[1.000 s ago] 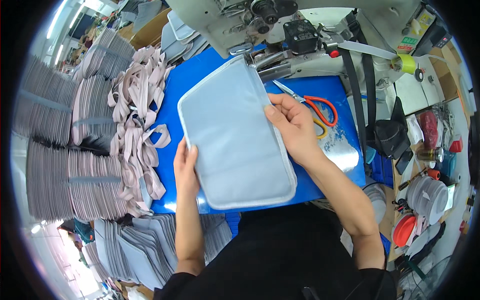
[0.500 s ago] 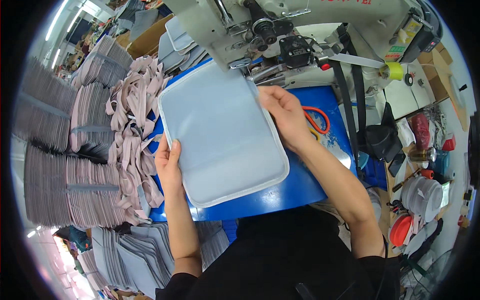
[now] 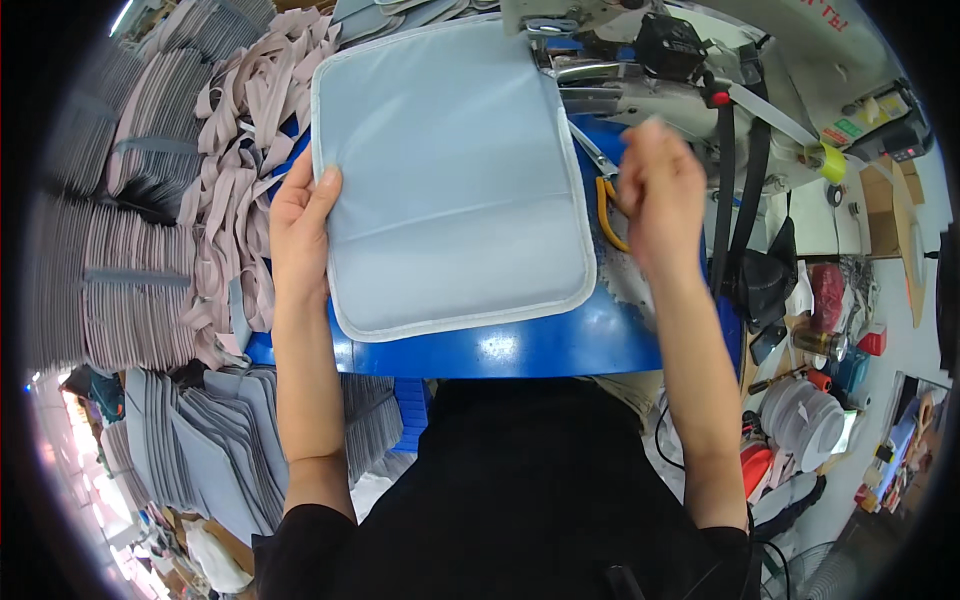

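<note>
A light grey-blue padded panel (image 3: pixel 450 200) with pale bound edges lies over the blue work surface (image 3: pixel 500 350), its top edge beside the sewing machine's metal parts (image 3: pixel 550 30). My left hand (image 3: pixel 300 220) grips the panel's left edge, thumb on top. My right hand (image 3: pixel 660 185) is off the panel, just to its right over the scissors (image 3: pixel 596 148); its fingers are curled but smeared by motion, so I cannot tell whether they hold anything. The scissors' blades and yellow handle show; any red handle is hidden.
Bundled grey panels (image 3: pixel 135 290) and tangled pink straps (image 3: pixel 235 200) fill the left, with more panels (image 3: pixel 210 450) below. The machine body (image 3: pixel 820 60) spans the upper right, black straps (image 3: pixel 725 200) hanging from it. Clear plastic containers (image 3: pixel 800 420) and tools crowd the right.
My right hand has let go of the panel and moved right. The panel now sits straighter and higher in view, its left side still held by my left hand. The view has shifted.
</note>
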Demonstrator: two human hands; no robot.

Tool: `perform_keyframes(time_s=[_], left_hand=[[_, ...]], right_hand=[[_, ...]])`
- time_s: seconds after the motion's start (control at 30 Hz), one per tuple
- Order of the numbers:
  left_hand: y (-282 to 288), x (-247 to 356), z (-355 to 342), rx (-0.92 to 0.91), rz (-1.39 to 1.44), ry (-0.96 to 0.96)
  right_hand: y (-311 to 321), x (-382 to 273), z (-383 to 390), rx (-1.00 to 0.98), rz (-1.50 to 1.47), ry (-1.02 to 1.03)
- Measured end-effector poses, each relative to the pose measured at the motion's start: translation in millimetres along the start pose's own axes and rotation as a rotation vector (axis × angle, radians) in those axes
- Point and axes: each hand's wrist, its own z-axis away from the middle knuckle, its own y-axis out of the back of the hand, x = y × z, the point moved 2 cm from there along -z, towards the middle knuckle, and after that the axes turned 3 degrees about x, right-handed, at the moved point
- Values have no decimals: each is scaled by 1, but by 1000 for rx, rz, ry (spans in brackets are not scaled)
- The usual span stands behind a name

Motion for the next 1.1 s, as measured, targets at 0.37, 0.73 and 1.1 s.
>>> perform_keyframes(time_s=[0.37,0.73,1.1], left_hand=[[-17,7,44,52,-51,-23],[-11,14,11,-11,-33,-41],[-18,31,-57,-5,-98,-70]], right_hand=[[-18,8,45,-305,158,-70],[-42,17,29,-293,-540,-255],[-28,6,-19,-156,99,-34]])
